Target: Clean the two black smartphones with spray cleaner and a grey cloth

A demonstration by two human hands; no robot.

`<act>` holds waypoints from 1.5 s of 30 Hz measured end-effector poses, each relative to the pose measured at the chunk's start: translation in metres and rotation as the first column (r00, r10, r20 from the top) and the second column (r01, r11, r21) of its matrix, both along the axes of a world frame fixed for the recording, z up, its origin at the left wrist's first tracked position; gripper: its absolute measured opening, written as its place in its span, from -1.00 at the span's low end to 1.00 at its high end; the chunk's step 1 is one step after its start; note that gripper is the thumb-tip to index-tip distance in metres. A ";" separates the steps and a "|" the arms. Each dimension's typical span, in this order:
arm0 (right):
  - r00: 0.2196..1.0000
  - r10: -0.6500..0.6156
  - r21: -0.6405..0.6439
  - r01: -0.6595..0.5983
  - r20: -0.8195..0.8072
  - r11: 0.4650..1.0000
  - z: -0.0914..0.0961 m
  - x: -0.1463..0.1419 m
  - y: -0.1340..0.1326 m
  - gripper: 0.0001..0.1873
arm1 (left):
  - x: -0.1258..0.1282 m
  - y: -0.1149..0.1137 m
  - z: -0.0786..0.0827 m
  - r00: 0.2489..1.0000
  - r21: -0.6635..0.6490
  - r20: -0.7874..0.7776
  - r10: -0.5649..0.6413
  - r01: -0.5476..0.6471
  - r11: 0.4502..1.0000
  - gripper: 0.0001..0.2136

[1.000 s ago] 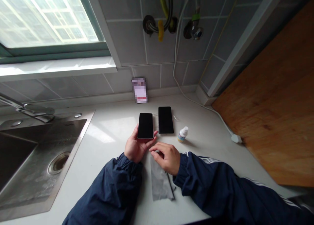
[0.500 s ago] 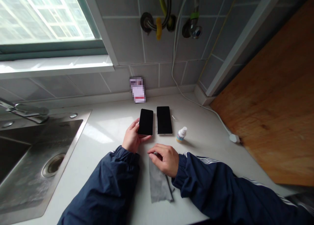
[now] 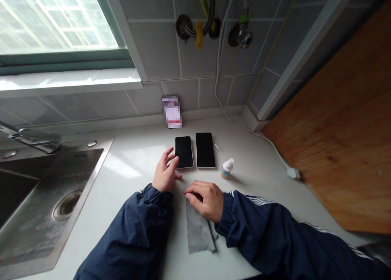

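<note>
The smaller black-screened smartphone [image 3: 183, 152] lies flat on the counter, screen up. At its left edge is my left hand [image 3: 165, 171], fingers spread and thumb at the phone's lower left side, no longer gripped round it. Just to the right rests a larger black-screened phone [image 3: 205, 150], parallel to the first with a narrow gap between. My right hand [image 3: 208, 198] is closed, thumb and fingers pinched at the top of a grey cloth [image 3: 198, 233] that hangs down toward me over the counter. A small white-capped bottle [image 3: 227, 168] stands upright beyond my right hand.
A steel sink [image 3: 100, 162] with a faucet [image 3: 36, 137] is set in at the left. Against the tiled wall leans a blurred-out device [image 3: 172, 112]. A white cable [image 3: 241, 127] runs to a plug [image 3: 293, 173] by the wooden board [image 3: 332, 141]. A thin white stick [image 3: 217, 147] lies beside the larger phone.
My left hand has let go of the smaller phone, its fingers opening at the left edge. That phone now sits slightly further right on the counter. My right hand has stayed put on the cloth.
</note>
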State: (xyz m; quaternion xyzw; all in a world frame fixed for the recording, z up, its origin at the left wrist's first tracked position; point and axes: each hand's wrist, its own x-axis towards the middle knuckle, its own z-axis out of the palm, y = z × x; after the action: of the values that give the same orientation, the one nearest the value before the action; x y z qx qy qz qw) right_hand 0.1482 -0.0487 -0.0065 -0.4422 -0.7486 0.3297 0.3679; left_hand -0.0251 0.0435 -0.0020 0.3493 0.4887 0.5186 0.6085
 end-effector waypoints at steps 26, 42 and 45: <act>0.985 -0.052 0.060 0.063 -0.163 0.996 0.002 0.002 -0.001 -0.54 | 0.005 -0.013 0.004 0.787 0.530 -0.487 0.379 -0.078 0.844 -0.83; 0.977 0.005 0.017 -0.002 -0.213 1.000 0.006 0.007 -0.001 -0.25 | -0.001 -0.013 -0.004 0.847 0.475 -0.489 0.209 0.058 0.878 -0.89; 0.975 0.006 0.016 -0.003 -0.224 1.000 0.007 0.007 -0.001 -0.25 | -0.001 -0.013 -0.007 0.874 0.458 -0.458 0.161 0.077 0.886 -0.93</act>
State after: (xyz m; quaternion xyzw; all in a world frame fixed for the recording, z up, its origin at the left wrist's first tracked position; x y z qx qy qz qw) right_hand 0.1552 -0.0499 0.0008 -0.3976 -0.7060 0.3723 0.4526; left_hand -0.0262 0.0302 -0.0093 0.5911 0.4950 0.5293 0.3542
